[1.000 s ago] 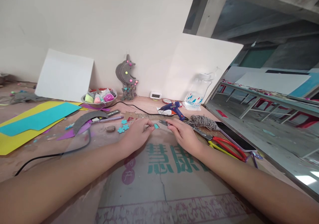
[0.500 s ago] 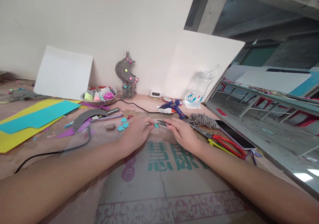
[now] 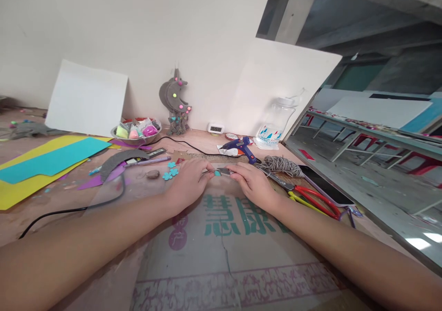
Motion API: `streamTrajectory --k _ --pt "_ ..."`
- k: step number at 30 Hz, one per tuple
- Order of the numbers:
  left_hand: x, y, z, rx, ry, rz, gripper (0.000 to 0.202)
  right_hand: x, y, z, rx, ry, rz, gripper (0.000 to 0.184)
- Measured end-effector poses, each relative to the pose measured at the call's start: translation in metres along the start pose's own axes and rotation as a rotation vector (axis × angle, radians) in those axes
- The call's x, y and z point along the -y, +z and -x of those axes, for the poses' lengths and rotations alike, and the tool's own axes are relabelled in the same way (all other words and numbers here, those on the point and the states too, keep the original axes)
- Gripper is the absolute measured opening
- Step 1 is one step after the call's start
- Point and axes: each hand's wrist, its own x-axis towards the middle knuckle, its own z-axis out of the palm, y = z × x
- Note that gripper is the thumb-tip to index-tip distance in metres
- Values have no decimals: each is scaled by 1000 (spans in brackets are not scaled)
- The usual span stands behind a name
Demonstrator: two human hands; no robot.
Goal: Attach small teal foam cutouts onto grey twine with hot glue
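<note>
Currently my left hand (image 3: pixel 191 182) pinches the teal scrap (image 3: pixel 217 173); my right hand (image 3: pixel 253 185) grips snips (image 3: pixel 225 170) (blades barely visible) beside it. I'd keep both braced.

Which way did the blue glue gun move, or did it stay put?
No. The blue glue gun still lies just left of the clear bottle, with the same gap as before. Only the camera shifted slightly.

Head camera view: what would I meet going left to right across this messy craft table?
Teal sheet → metal bowl → left hand → small teal piece it pinches → grey snips → right hand holding them → red-handled scissors.
</note>
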Motion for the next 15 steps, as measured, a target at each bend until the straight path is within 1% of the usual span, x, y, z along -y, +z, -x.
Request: streamTrajectory --k 11,15 --pt "0 0 1 -2 -4 6 11 0 0 -1 -11 -22 -13 32" --pt "-2 0 0 4 -20 15 12 -1 0 0 -6 30 -40 33"
